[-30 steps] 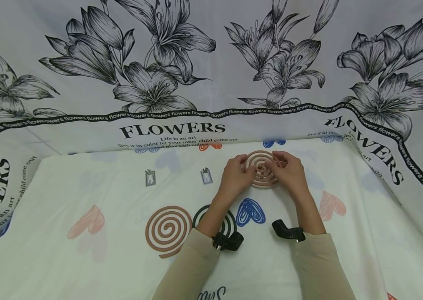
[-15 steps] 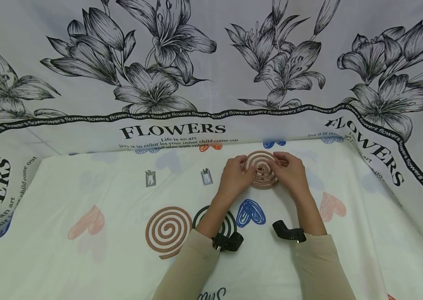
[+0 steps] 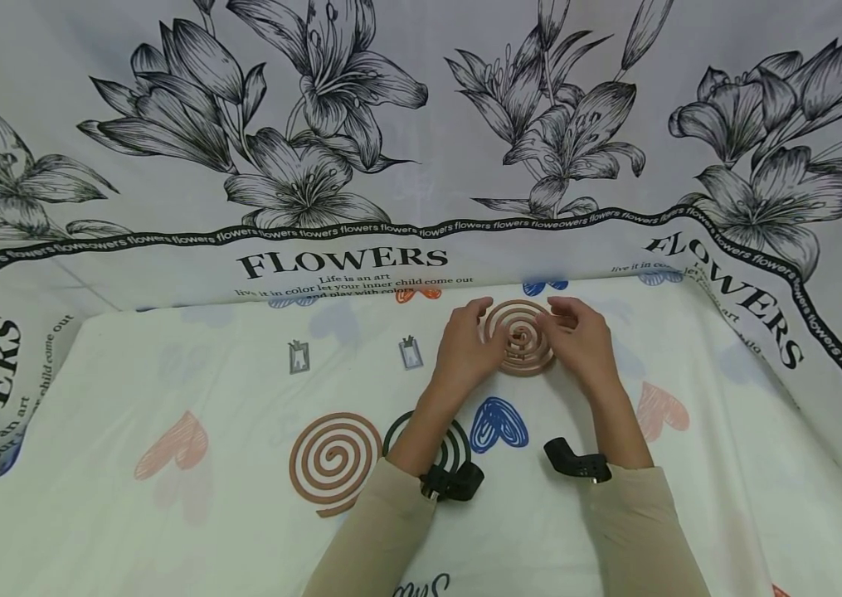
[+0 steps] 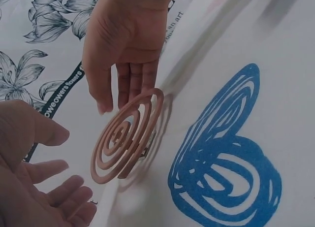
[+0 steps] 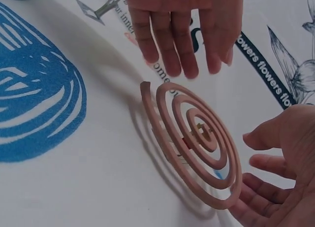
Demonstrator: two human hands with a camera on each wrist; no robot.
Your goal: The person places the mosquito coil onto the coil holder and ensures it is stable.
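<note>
A brown spiral coil stands raised above the cloth, tilted in both wrist views, with part of a small metal stand showing beneath. My left hand is at its left side, fingers spread and apart from the coil in the left wrist view. On the other side, my right hand has its fingers loosely extended. In the right wrist view, the right hand's fingers lie close to the lower rim of the coil; whether they touch it I cannot tell.
Another brown coil lies flat in front, left of my left forearm. A dark green coil is partly hidden under that forearm. Two small metal stands lie farther back on the left. Patterned cloth rises behind.
Both hands have loosened from the coil's rim, their fingers moving slightly outward. The coil stays in about the same place.
</note>
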